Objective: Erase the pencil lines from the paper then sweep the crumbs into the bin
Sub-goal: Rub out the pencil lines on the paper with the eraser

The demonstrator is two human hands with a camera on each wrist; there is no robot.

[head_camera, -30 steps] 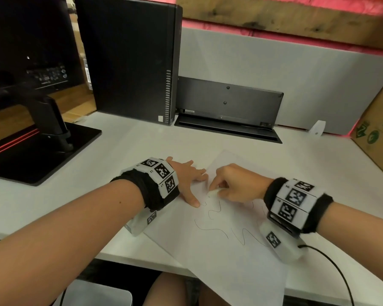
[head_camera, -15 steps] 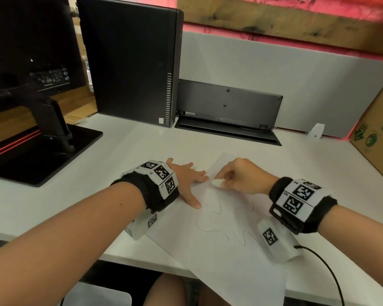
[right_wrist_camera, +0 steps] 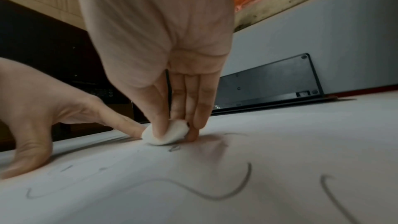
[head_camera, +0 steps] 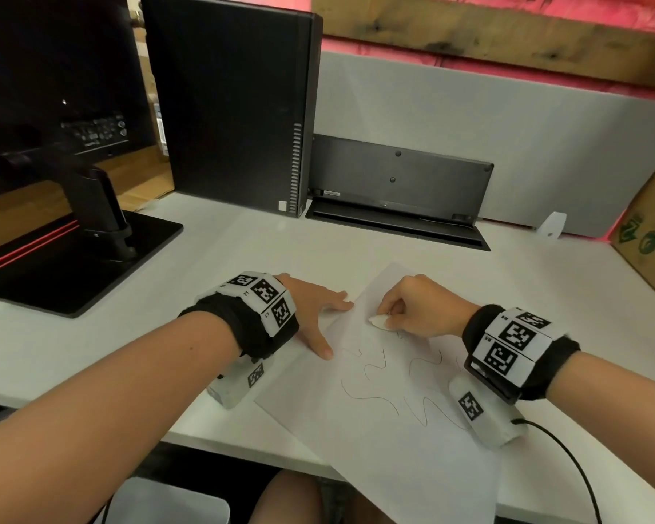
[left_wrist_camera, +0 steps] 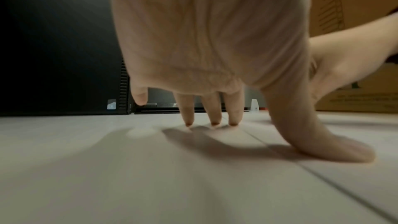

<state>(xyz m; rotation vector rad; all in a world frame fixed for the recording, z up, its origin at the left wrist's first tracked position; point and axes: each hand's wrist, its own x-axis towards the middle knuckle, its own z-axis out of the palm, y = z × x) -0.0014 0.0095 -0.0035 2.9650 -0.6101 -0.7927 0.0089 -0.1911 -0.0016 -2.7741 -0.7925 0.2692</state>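
Note:
A white sheet of paper (head_camera: 386,440) lies skewed on the white desk (head_camera: 243,266) and overhangs its front edge. Wavy pencil lines (head_camera: 371,399) cross its middle; they show close up in the right wrist view as pencil lines (right_wrist_camera: 204,195). My right hand (head_camera: 416,308) pinches a small white eraser (head_camera: 378,321) between thumb and fingers and presses it on the paper's upper part. The eraser (right_wrist_camera: 165,134) touches the sheet beside a smudged mark. My left hand (head_camera: 314,312) lies flat with spread fingers (left_wrist_camera: 232,108), its thumb on the paper's left edge. No bin is in view.
A black computer tower (head_camera: 235,107) stands at the back, a monitor on a black stand (head_camera: 72,251) at the left. A dark keyboard (head_camera: 398,183) leans against the grey partition. A cardboard box (head_camera: 651,228) sits at the right. A black cable (head_camera: 568,459) trails from my right wrist.
My right hand has moved the eraser back and forth over the paper's upper part, from near my left fingers away to the right. My left hand has stayed pressed in place.

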